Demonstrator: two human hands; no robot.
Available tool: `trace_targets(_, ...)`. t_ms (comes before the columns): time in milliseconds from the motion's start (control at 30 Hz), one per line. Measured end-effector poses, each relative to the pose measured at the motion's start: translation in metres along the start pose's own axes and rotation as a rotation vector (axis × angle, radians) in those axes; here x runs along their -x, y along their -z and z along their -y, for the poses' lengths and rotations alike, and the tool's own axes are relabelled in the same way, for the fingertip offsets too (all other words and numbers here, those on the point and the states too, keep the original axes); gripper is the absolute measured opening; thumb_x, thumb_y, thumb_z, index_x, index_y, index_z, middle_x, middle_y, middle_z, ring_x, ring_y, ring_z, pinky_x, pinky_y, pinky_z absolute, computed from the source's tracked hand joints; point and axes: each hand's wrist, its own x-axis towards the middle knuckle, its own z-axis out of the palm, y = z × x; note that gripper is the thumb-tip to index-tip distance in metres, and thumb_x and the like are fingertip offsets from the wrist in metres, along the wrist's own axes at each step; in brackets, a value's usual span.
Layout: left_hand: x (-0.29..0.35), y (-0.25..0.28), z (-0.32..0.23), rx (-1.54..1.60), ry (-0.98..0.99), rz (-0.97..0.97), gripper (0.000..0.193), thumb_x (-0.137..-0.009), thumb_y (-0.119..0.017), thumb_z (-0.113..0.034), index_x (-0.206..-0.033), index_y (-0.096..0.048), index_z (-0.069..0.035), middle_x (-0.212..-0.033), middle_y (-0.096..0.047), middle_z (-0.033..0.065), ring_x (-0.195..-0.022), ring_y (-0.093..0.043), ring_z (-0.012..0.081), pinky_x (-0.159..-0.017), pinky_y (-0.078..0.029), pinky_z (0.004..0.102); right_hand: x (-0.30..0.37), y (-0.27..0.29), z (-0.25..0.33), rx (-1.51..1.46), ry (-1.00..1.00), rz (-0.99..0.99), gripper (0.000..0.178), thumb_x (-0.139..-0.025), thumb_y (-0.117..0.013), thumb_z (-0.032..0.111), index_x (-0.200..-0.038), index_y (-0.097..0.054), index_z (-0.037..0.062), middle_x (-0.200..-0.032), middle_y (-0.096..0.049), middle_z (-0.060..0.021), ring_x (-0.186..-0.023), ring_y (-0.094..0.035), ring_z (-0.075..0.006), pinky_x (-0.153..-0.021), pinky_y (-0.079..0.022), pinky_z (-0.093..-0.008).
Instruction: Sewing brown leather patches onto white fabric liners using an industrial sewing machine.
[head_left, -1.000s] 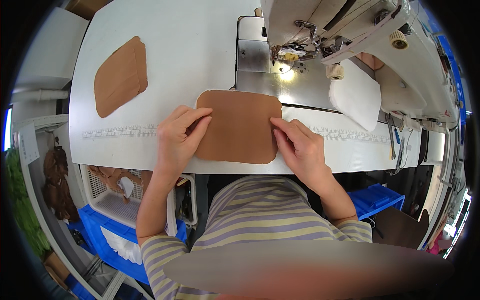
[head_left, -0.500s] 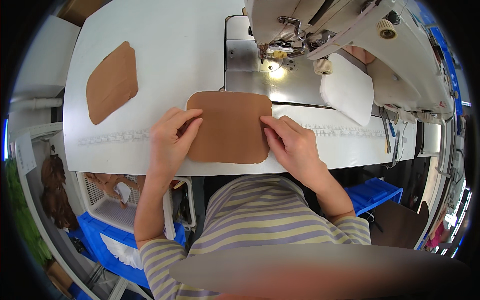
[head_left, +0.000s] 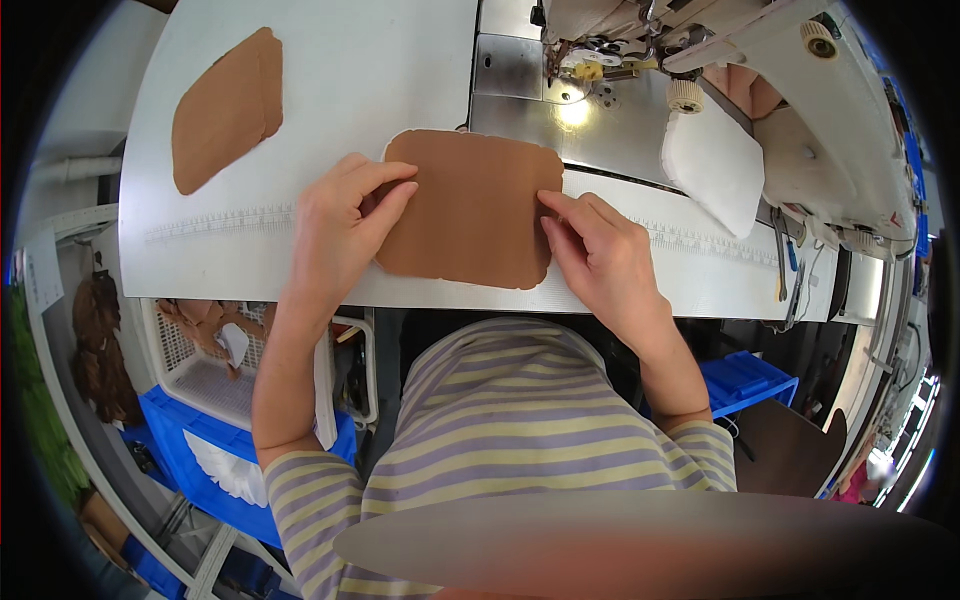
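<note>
A brown leather-like panel with rounded corners lies in front of me near the table's front edge. A thin pale rim shows along its far edge. My left hand pinches its left edge between thumb and fingers. On the opposite side my right hand pinches the right edge the same way. The panel looks flat, its far edge close to the metal bed of a sewing machine. Another brown piece, seemingly of the same material, rests at the far left, apart from my hands.
A white shaped sheet lies right of the needle area. Scissors and small tools sit at the table's right end. A ruler strip runs along the tabletop. Below the left edge, a white basket holds brown scraps above a blue crate.
The whole view has shifted, so the table and machine appear higher in the picture. Both hands keep their pinch, and the panel is slightly turned, near the same place on the table.
</note>
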Motion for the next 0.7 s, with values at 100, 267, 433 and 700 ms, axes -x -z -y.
trace_targets(100,0.003,0.003,-0.004,-0.029,0.017,0.007,0.016,-0.085,-0.069,-0.004,-0.101,-0.072,-0.002,-0.076,-0.059,0.0028,-0.065,-0.051,0.0086,-0.06,-0.042,0.0227,0.0,0.0,0.001,0.013,0.008,0.032,0.021,-0.084,-0.067,0.005,-0.105,-0.065,0.0016,-0.08,-0.064,-0.0104,-0.062,-0.064,-0.0279,-0.054,-0.052,-0.036)
trace_targets(267,0.0,0.012,-0.002,0.008,0.038,0.083,0.017,-0.086,-0.067,-0.006,-0.102,-0.072,-0.002,-0.076,-0.059,0.0019,-0.065,-0.05,0.0086,-0.061,-0.042,0.0227,0.001,0.002,0.004,0.007,-0.036,0.041,0.025,-0.082,-0.07,0.005,-0.106,-0.066,0.0002,-0.079,-0.064,-0.0107,-0.063,-0.064,-0.0249,-0.056,-0.052,-0.0339)
trace_targets(433,-0.002,0.019,0.006,0.109,0.044,0.168,0.019,-0.086,-0.067,-0.006,-0.104,-0.072,-0.003,-0.077,-0.059,0.0012,-0.066,-0.05,0.0088,-0.062,-0.043,0.0233,0.003,0.002,0.003,0.003,-0.032,0.039,0.025,-0.082,-0.07,0.005,-0.107,-0.067,-0.0006,-0.077,-0.063,-0.0105,-0.062,-0.064,-0.0239,-0.056,-0.052,-0.0336)
trace_targets(700,-0.003,0.019,0.013,0.115,0.02,0.187,0.022,-0.086,-0.065,-0.003,-0.107,-0.072,-0.003,-0.079,-0.059,0.0014,-0.069,-0.052,0.0086,-0.064,-0.044,0.0234,0.0,0.002,0.005,-0.01,-0.046,0.045,0.024,-0.082,-0.07,0.004,-0.105,-0.067,-0.0009,-0.073,-0.062,-0.01,-0.059,-0.062,-0.0232,-0.054,-0.05,-0.0327)
